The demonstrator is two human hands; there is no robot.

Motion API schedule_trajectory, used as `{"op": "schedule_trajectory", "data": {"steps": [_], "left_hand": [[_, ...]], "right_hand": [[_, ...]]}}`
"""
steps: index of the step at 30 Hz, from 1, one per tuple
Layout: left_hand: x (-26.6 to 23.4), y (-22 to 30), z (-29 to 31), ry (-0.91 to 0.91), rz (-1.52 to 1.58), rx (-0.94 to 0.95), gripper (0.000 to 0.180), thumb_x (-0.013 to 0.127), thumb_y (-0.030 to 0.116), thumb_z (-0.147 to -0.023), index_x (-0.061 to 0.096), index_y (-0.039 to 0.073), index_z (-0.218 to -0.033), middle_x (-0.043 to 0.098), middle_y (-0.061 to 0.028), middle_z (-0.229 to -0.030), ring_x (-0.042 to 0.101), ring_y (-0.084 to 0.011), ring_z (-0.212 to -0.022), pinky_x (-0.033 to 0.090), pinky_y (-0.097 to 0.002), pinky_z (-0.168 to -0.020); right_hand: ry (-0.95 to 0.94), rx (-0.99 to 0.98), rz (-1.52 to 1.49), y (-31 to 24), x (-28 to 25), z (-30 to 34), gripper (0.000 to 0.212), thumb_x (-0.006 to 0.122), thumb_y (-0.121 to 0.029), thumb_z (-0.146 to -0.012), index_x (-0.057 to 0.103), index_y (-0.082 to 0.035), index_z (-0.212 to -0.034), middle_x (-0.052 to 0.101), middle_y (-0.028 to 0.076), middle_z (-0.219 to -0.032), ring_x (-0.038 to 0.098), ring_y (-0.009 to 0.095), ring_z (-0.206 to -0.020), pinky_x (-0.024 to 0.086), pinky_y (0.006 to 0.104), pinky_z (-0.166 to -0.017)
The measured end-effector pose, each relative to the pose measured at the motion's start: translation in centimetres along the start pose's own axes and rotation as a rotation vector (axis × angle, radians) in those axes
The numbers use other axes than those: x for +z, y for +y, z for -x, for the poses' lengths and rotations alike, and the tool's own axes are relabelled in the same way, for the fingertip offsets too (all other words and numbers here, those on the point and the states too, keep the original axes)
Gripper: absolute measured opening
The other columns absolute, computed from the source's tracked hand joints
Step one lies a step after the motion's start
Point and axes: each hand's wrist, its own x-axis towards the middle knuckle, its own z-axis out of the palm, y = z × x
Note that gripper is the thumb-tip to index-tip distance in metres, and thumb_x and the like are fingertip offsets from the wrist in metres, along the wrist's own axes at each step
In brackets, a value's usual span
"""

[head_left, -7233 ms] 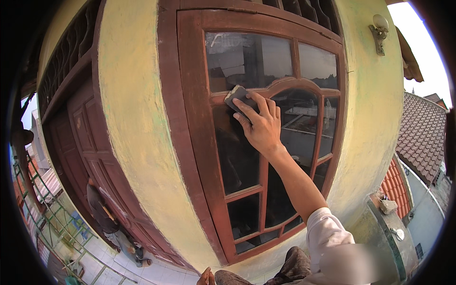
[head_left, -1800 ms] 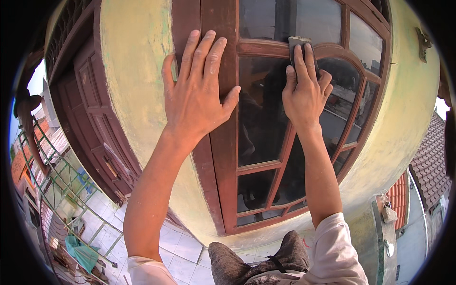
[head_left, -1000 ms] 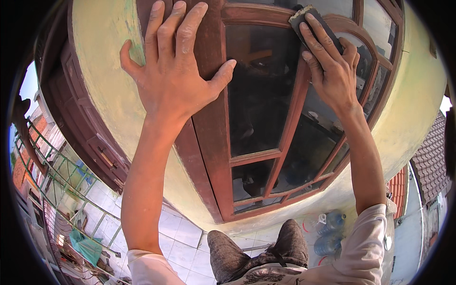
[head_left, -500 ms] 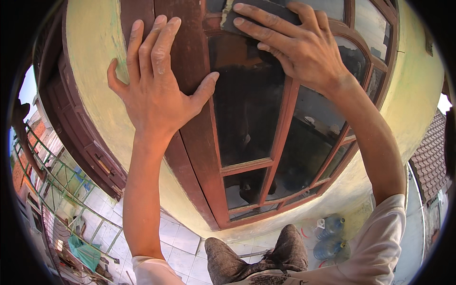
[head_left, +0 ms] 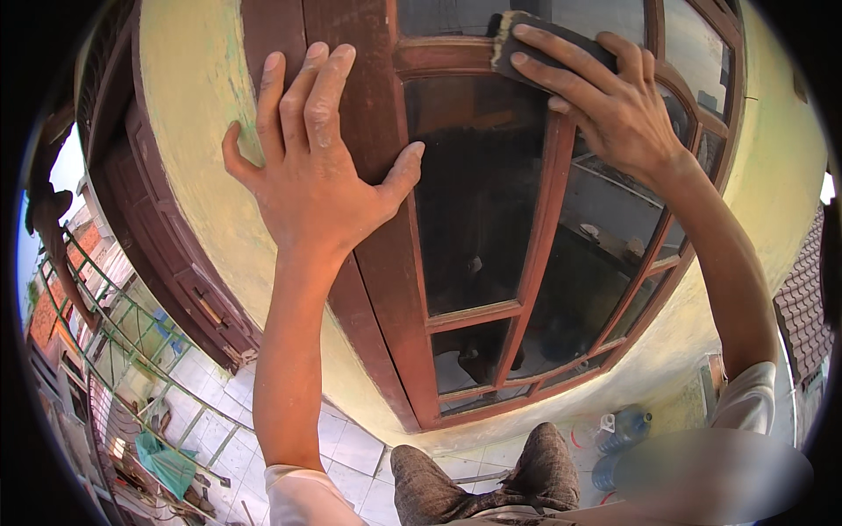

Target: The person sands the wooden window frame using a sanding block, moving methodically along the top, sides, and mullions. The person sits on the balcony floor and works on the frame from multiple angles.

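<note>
My left hand [head_left: 316, 167] rests against the reddish-brown wooden window frame [head_left: 355, 114], its fingers spread and its thumb reaching toward the glass. Nothing is in it. Up and to the right, my right hand [head_left: 618, 114] presses a folded piece of dark grey sandpaper [head_left: 574, 48] with a torn, pale edge. The sandpaper lies over the horizontal wooden bar [head_left: 443, 59] near the top of the window, where that bar meets an upright one [head_left: 548, 215]. Dark glass panes [head_left: 478, 184] fill the spaces below and beside the bars. The sandpaper's underside is hidden.
A yellow plastered wall [head_left: 197, 131] flanks the window, with a brown door [head_left: 162, 202] farther left. Green metal railings [head_left: 167, 381] and a green cloth [head_left: 167, 465] are at lower left. Large clear bottles [head_left: 627, 425] stand on the tiled floor [head_left: 346, 443] at lower right.
My right hand has slid the sandpaper to the right along the horizontal bar. My left hand keeps its place on the frame, while the whole view has shifted slightly.
</note>
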Motion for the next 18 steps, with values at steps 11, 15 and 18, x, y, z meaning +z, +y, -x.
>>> {"op": "schedule_trajectory", "data": {"steps": [11,15,18], "left_hand": [[-0.4,-0.2,0.4,-0.043,-0.007,0.024,0.104,0.084,0.059,-0.078,0.033,0.025,-0.162,0.051,0.0024,-0.162,0.030,-0.0292,-0.159,0.022,-0.0649,-0.113],[-0.5,-0.1,0.5,-0.036,0.015,0.026,0.104,0.085,0.058,-0.077,0.033,0.027,-0.161,0.051,0.0026,-0.162,0.030,-0.0284,-0.158,0.024,-0.0665,-0.111],[-0.1,0.5,0.1,-0.014,0.011,-0.019,0.104,0.085,0.058,-0.076,0.033,0.027,-0.161,0.050,0.0022,-0.162,0.030,-0.0278,-0.158,0.024,-0.0673,-0.110]], "right_hand": [[0.017,-0.007,0.022,-2.0,0.8,-1.6,0.055,0.069,-0.036,-0.098,0.059,-0.039,-0.152,0.048,-0.022,-0.163,0.050,0.024,-0.125,0.041,0.0386,-0.106],[0.089,-0.047,-0.009,-1.4,1.2,-1.8,0.055,0.068,-0.037,-0.099,0.058,-0.040,-0.153,0.048,-0.022,-0.163,0.051,0.025,-0.123,0.041,0.0387,-0.106],[-0.034,0.042,0.002,2.2,-0.6,2.5,0.057,0.071,-0.032,-0.098,0.058,-0.039,-0.153,0.050,-0.021,-0.162,0.051,0.025,-0.123,0.041,0.0411,-0.108]]}}
